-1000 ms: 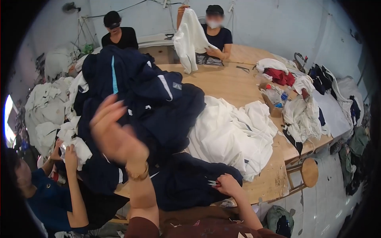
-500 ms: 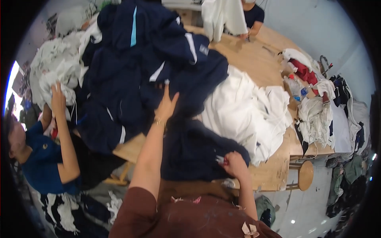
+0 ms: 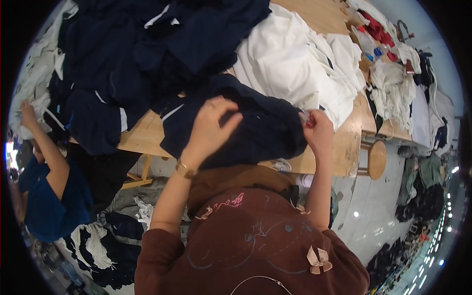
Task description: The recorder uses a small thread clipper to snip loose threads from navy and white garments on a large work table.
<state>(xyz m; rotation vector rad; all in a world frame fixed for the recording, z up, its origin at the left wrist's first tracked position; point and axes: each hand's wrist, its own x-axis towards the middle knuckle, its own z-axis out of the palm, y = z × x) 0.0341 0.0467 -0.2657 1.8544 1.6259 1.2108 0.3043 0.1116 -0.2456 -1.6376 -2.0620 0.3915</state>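
I see a person with 2 bare hands over a dark blue garment (image 3: 246,135). It lies in a loose heap on the near edge of the wooden surface (image 3: 347,153). The left hand (image 3: 211,125) is above it with the grip apart, thumb away from the fingers; I cannot tell if it touches the cloth. The right hand (image 3: 318,129) has its grip clamped on a small red cutter (image 3: 309,121), by the garment's right end. Behind are a white cloth pile (image 3: 295,59) and a big dark blue pile (image 3: 147,64).
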